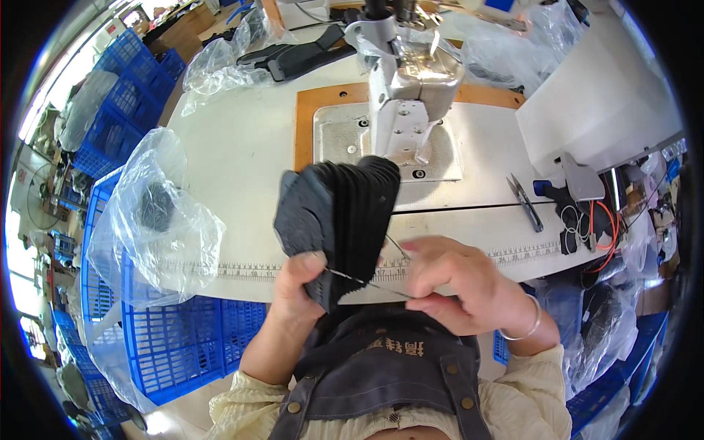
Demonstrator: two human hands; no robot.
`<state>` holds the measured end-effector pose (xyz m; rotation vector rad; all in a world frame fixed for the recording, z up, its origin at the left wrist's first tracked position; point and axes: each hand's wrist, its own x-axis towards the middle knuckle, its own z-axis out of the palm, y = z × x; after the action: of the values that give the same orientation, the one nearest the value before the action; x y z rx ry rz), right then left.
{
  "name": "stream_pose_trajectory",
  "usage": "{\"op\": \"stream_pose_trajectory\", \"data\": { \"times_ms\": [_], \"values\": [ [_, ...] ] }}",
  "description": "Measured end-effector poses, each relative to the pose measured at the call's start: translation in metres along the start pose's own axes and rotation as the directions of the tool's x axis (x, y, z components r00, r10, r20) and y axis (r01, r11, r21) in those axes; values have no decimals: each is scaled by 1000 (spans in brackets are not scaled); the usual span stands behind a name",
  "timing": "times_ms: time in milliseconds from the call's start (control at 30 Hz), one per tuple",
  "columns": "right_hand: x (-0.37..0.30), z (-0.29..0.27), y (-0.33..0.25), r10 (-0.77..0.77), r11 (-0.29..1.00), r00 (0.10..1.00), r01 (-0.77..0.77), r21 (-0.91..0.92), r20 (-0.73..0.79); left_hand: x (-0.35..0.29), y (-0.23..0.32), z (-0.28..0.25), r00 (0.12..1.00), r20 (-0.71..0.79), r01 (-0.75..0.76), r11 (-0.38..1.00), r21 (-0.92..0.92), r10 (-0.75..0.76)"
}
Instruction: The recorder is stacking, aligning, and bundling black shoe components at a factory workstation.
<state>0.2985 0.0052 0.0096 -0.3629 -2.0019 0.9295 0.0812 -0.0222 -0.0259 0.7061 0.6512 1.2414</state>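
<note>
My left hand [297,282] is closed on the lower end of a thick stack of black flat pieces [341,213], held tilted above the table's front edge. Its thumb presses on the stack's left face. A thin dark cord [367,282] runs from that thumb across the stack to my right hand [458,282]. The right fingers are pinched on the cord and pull it out to the right; a second strand goes up behind the stack. Past the stack stands the white sewing machine head [414,95] over its metal plate [337,139].
Thread snips [525,204] lie on the right of the white table [242,161]. A clear plastic bag [158,220] hangs over a blue crate [183,345] at the left. Black straps [301,55] lie at the back. An orange cable [607,227] loops at the right edge.
</note>
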Motion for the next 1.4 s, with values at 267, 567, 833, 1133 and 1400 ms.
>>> {"op": "stream_pose_trajectory", "data": {
  "times_ms": [267, 567, 833, 1133, 1400],
  "values": [
    [-34, -65, -33, 120, 992, 972, -123, -2, 202, -1, 12, -25, 995, -51, -88, 989, -120, 83],
    [-45, -3, -10, 105, 465, 992, 13, 885, -70, 11, -4, 10, 917, -119, -334, 894, 298, 382],
    [-5, 35, 1, 353, 742, 828, 36, 669, -436, 14, -4, 22, 441, 313, -452, -93, 887, 841],
    [3, 12, 8, 382, 872, 909, -296, 390, -166, -3, 26, 4, 614, 662, -510, -425, 748, 429],
    [5, 2, 16, 418, 897, 907, -401, 186, -61, -6, 30, -3, 716, 640, -602, -218, 768, 280]
  ]
}}
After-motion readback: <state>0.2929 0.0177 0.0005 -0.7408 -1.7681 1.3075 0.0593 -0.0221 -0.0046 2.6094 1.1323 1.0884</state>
